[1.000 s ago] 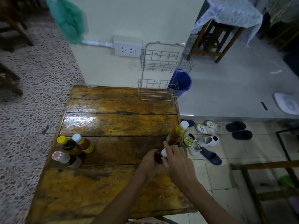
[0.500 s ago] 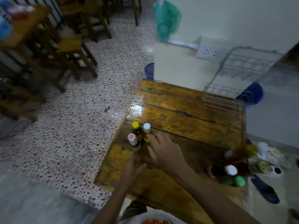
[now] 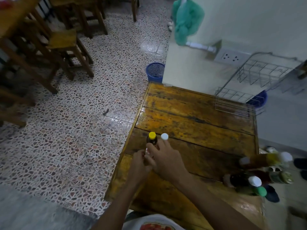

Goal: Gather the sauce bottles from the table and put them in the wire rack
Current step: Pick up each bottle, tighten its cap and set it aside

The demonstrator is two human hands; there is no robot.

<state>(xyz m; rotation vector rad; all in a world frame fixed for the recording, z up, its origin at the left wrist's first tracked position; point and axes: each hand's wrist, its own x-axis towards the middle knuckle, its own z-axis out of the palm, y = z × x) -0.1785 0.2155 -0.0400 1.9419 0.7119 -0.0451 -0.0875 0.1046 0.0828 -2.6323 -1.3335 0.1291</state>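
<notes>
Three sauce bottles stand near the left edge of the wooden table [image 3: 199, 123]. One is a dark bottle with a yellow cap [image 3: 152, 138], one has a white cap [image 3: 164, 136], and a small one [image 3: 147, 151] is mostly hidden between my hands. My left hand [image 3: 139, 161] curls round the small bottle. My right hand [image 3: 163, 157] reaches over the group, with its fingers round the white-capped bottle and its thumb by the yellow-capped one. A second group of several bottles [image 3: 254, 178] is blurred at the table's right edge. The empty wire rack [image 3: 240, 100] stands at the far right corner.
The table's far edge meets a wall with a power socket [image 3: 230, 56] and a hanging green bag [image 3: 186, 19]. A blue mesh bin [image 3: 155, 72] stands on the floor by the far left corner, with wooden chairs [image 3: 63, 44] further left. Shoes lie on the floor at the right.
My head turned left, away from the right-hand bottles. Both hands left that group, crossed the table and closed in on the three bottles at the left edge.
</notes>
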